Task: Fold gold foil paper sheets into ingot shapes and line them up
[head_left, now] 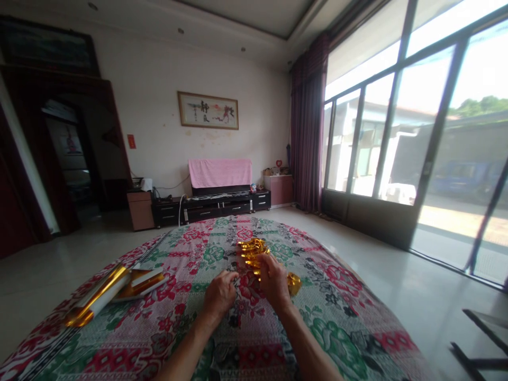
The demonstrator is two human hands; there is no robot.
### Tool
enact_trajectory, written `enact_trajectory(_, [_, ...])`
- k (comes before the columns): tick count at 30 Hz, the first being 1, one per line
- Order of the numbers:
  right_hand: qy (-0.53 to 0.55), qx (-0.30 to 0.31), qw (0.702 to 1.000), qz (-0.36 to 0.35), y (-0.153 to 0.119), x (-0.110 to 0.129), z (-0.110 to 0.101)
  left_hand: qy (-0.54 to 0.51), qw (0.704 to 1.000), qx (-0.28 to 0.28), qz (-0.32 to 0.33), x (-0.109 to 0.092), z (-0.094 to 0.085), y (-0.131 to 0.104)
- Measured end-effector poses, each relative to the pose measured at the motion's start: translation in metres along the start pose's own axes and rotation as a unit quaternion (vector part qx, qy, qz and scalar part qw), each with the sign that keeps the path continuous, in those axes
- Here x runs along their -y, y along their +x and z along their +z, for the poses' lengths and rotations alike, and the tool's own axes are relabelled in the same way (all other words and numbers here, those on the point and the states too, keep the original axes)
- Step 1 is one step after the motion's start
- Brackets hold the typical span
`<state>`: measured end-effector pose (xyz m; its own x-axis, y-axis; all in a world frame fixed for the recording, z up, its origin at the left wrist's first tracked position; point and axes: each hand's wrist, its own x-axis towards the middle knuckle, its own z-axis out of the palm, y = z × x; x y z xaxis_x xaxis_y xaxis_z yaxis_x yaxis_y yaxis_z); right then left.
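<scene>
Shiny gold foil shapes point(252, 246) lie in a row on the flowered tablecloth point(214, 254), just past my hands. My right hand point(273, 280) is closed, fingertips curled, in front of this row and covering part of it. One gold foil piece point(293, 284) shows at its right side. To the left, my left hand point(220, 292) hovers low over the cloth with thumb and fingers pressed together. What either hand pinches is hidden or too small to make out. The two hands are a small gap apart.
A roll of gold foil sheet point(97, 296) and a folded gold-and-white sheet point(143, 281) lie at the left of the round table. Beyond stands a low black cabinet point(218, 209) with a pink cloth point(220, 172) above it. Dark stool legs point(476, 360) show at lower right.
</scene>
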<state>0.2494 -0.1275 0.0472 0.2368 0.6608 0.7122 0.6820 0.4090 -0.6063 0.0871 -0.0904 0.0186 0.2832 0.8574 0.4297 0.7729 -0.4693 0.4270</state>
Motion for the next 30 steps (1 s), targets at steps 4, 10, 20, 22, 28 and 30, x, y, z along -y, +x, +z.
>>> enact_trajectory(4, [0.006, 0.1, 0.993, -0.058, -0.015, 0.022, 0.018, 0.087, 0.995, -0.038, 0.001, 0.039, -0.009, -0.007])
enact_trajectory(10, [-0.035, 0.25, 0.961, -0.11, -0.034, 0.034, 0.041, 0.057, 0.997, -0.054, -0.024, 0.059, -0.012, -0.013])
enact_trajectory(20, [-0.129, 0.268, 0.953, -0.062, -0.014, 0.029, 0.087, -0.034, 0.996, -0.068, -0.055, 0.072, -0.015, -0.011])
enact_trajectory(22, [-0.124, 0.268, 0.953, -0.062, -0.01, 0.032, 0.1, -0.044, 0.994, -0.067, -0.069, 0.073, -0.019, -0.01])
enact_trajectory(28, [-0.099, 0.25, 0.963, -0.025, -0.004, 0.039, 0.135, -0.073, 0.991, -0.05, -0.103, 0.073, -0.032, -0.007])
enact_trajectory(30, [-0.103, 0.231, 0.967, 0.003, -0.004, 0.039, 0.141, -0.073, 0.987, -0.059, -0.13, 0.073, -0.032, -0.006])
